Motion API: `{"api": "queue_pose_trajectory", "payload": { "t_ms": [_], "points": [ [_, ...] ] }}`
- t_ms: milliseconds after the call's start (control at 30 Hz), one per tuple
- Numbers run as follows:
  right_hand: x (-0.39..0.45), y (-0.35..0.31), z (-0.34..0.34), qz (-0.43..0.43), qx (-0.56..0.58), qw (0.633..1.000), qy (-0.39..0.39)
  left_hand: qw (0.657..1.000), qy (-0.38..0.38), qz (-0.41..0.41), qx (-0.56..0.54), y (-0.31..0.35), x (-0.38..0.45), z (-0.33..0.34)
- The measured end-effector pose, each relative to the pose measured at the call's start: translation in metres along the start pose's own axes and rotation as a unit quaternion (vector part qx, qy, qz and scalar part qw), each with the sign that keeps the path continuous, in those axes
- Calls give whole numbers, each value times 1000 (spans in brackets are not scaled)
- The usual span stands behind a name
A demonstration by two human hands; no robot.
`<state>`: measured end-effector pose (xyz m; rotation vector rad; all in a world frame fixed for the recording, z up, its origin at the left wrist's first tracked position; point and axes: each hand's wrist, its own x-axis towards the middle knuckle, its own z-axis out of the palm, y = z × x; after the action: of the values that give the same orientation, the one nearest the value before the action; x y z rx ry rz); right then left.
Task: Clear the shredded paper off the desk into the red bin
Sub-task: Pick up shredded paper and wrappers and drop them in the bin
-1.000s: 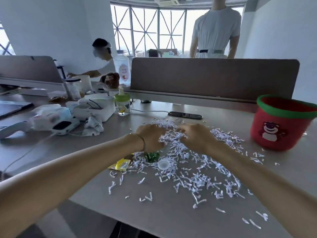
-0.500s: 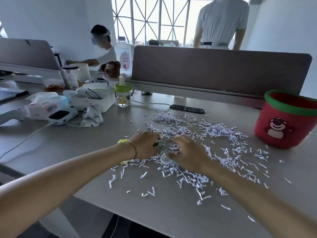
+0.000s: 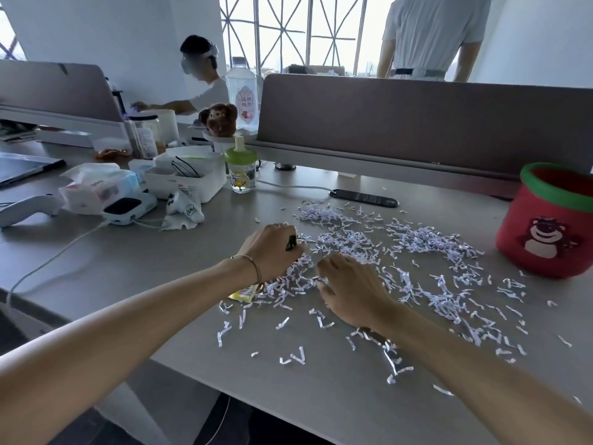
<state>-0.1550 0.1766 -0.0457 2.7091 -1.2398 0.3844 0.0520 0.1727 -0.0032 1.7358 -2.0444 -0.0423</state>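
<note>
White shredded paper (image 3: 417,242) lies scattered over the middle of the grey desk (image 3: 321,396). The red bin (image 3: 545,239), with a green rim and a bear picture, stands upright at the right edge, beyond the shreds. My left hand (image 3: 272,252) is curled at the left side of the pile, and a small dark green thing (image 3: 291,242) is pinched at its thumb and forefinger. My right hand (image 3: 353,293) lies just to the right of it, palm down, fingers curled into the shreds. What is under that palm is hidden.
A yellow packet (image 3: 244,293) peeks out under my left wrist. A black flat device (image 3: 364,198) lies behind the pile. A green-capped bottle (image 3: 240,170), white box (image 3: 192,178) and tissue pack (image 3: 96,187) crowd the left. A divider (image 3: 417,123) closes the back.
Both hands drew back from the far part of the pile toward me. The left hand took up the green thing that lay on the desk. The white cap is now hidden.
</note>
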Motion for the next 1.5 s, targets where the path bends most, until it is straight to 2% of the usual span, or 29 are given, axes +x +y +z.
{"api": "queue_pose_trajectory", "payload": {
  "t_ms": [267, 400, 567, 667, 800, 967, 1200, 1300, 1500],
  "points": [
    [7, 16, -5, 23, -20, 1000, -6, 998, -29, -60, 17, 11, 2, -3],
    [11, 21, -10, 34, 9, 999, -25, 996, -49, -74, -4, 20, 9, -5],
    [15, 46, -40, 107, 56, 993, 19, 994, -53, -76, -60, 45, 33, -17],
    [15, 69, -75, 120, 87, 987, 58, 994, -38, -54, -88, 68, 56, -22],
    [14, 101, -125, 175, 80, 977, 91, 997, -16, -30, -73, 114, 87, -33],
    [-1, 151, -195, 240, 73, 960, 127, 994, -21, 5, -108, 184, 130, -42],
    [-20, 237, -267, 274, 15, 945, 180, 989, 1, 62, -137, 261, 202, -44],
    [-26, 274, -277, 304, -8, 937, 170, 986, -4, 80, -144, 283, 224, -42],
    [-32, 334, -251, 337, 21, 934, 120, 983, -30, 97, -155, 320, 255, -8]
  ]
}}
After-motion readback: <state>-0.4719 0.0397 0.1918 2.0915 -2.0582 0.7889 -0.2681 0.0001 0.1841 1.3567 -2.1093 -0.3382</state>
